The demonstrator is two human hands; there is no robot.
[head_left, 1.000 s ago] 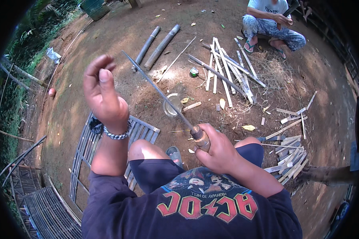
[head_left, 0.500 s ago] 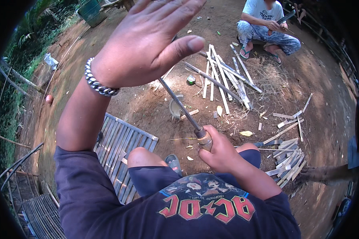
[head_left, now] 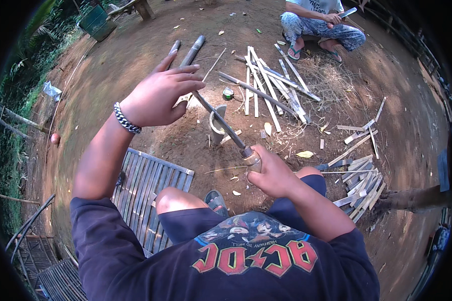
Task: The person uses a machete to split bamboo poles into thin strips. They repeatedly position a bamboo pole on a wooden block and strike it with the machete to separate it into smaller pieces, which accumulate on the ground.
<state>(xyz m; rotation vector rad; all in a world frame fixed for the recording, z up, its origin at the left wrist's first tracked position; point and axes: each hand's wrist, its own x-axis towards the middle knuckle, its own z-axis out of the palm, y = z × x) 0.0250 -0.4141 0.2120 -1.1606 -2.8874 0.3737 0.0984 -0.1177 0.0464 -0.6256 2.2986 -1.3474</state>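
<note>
My right hand (head_left: 272, 170) is wrapped round the wooden handle of a long-bladed knife (head_left: 220, 122). The dark, narrow blade slants away to the far left, its spine side showing. Close to its far end is my left hand (head_left: 158, 95), fingers stretched and apart, a chain bracelet on the wrist. Whether the left fingers touch the blade I cannot tell. Past that hand lies a dark bamboo pole (head_left: 193, 49) on the dirt. A pale, hollow curved piece (head_left: 217, 131) stands on the ground below the blade.
Split bamboo strips (head_left: 266, 83) lie scattered ahead, near fibrous shavings (head_left: 326, 83). A pile of cut slats (head_left: 361, 188) is at my right. A slatted bamboo platform (head_left: 150, 188) adjoins my left knee. A squatting person (head_left: 319, 25) holds a blade at the far right.
My left hand has dropped from high in the view toward the knife's far end, revealing the bamboo poles behind. The right hand keeps its hold. The view has shifted slightly.
</note>
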